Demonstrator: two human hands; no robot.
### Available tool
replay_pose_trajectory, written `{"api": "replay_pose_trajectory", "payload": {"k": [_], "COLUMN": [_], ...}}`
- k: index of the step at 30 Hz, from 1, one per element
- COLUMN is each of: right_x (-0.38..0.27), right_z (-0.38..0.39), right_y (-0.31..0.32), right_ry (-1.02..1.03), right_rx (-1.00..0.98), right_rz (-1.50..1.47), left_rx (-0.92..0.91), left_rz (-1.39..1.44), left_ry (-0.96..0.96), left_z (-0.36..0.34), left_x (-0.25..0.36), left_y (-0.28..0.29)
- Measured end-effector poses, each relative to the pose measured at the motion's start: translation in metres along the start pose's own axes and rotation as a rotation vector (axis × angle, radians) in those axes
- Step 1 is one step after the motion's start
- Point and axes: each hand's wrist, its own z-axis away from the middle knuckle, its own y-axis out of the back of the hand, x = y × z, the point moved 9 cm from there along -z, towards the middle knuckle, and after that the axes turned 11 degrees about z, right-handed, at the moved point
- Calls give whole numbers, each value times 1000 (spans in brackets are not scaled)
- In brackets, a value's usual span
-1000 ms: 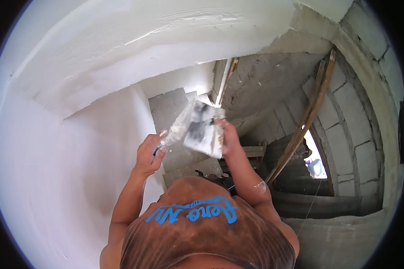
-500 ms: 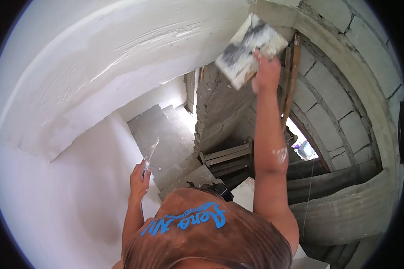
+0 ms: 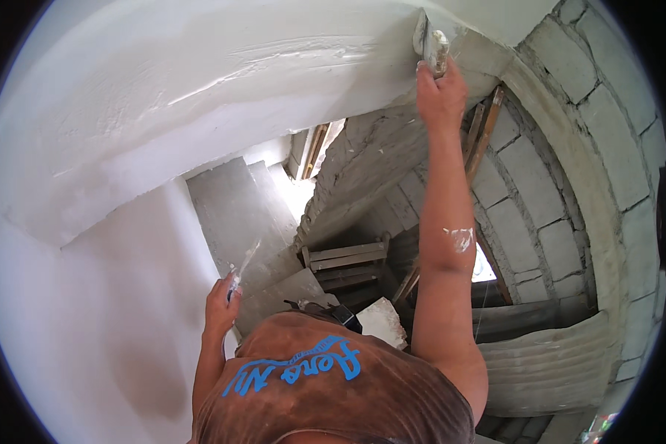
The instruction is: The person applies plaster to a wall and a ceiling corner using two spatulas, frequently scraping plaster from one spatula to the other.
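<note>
My right hand [image 3: 440, 96] is raised at the upper centre right, its fingers closed on the handle of a plaster-smeared trowel [image 3: 424, 33]. The trowel's blade is seen nearly edge-on against the white plastered band [image 3: 288, 81], which has rough ridges along it and bare grey patches at its right end. My left hand [image 3: 219, 303] is low at left of centre, closed on a putty knife [image 3: 240, 266] with white-smeared blade, held over the grey concrete steps. Dried white smears mark my right forearm.
Concrete steps [image 3: 229, 207] descend below, beside a smooth white wall [image 3: 111, 311]. Right are block walls [image 3: 599, 148], leaning wooden boards [image 3: 481, 140], a small wooden frame [image 3: 348, 255], corrugated sheets [image 3: 540, 362] and a bright opening. A pale slab [image 3: 381, 322] lies below.
My right hand has swung up and forward, turning the trowel from face-on to edge-on against the plastered band. My left hand has moved down and left, away from the trowel, still holding the knife.
</note>
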Motion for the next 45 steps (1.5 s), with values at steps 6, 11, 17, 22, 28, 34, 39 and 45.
{"api": "replay_pose_trajectory", "payload": {"k": [6, 11, 17, 22, 28, 34, 39, 45], "right_x": [-35, -83, -130, -120, -101, -50, 40, 143], "right_z": [25, 65, 113, 146, 216, 233, 247, 300], "right_y": [-22, -35, -32, 2, 16, 0, -22, -50], "right_ry": [171, 307, 332, 261, 738, 709, 388, -714], "right_rx": [75, 93, -21, -252, -443, -546, -648, -429], "right_rz": [147, 200, 5, -468, -384, -199, -153, -965], "left_rx": [11, -8, 18, -47, -268, -398, -491, -207], "left_rz": [75, 97, 217, 702, 1052, 1220, 1325, 1034], "left_ry": [15, -38, -129, 176, 223, 303, 91, 28], "left_z": [-8, -21, -36, -57, -70, -50, -33, -54], "left_x": [-4, 15, 34, 63, 128, 124, 145, 143], "left_y": [6, 4, -4, -1, -4, -19, -5, -2]}}
